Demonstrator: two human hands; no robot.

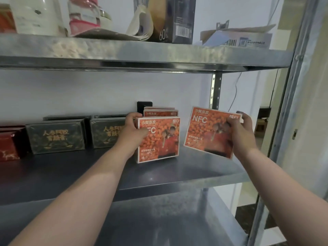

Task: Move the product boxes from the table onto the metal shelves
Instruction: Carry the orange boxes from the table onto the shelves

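Your left hand (135, 129) grips the left edge of the standing orange box (159, 141), fingers curled over its top corner and thumb across the front. This is most likely to steady it upright while the next box comes in. Your right hand (241, 128) pinches the right edge of the tilted orange box (207, 132), thumb on the printed face and fingers behind. That box leans with its top toward your left hand and its lower corner close over the middle shelf (195, 171); whether the corner touches the metal cannot be told. The tilt looks like the angle for setting it down in the open space between your two hands, just beside the standing box.

Just beyond your left hand, more orange boxes (159, 111) stand behind the front one, so a second stack next to them seems to be the aim. Outward of your left hand sit two dark boxes with gold lettering (55, 137), and past them a red box (8, 144). Above both hands the upper shelf (142, 52) carries a black carton (175, 20) and loose papers (236, 35).
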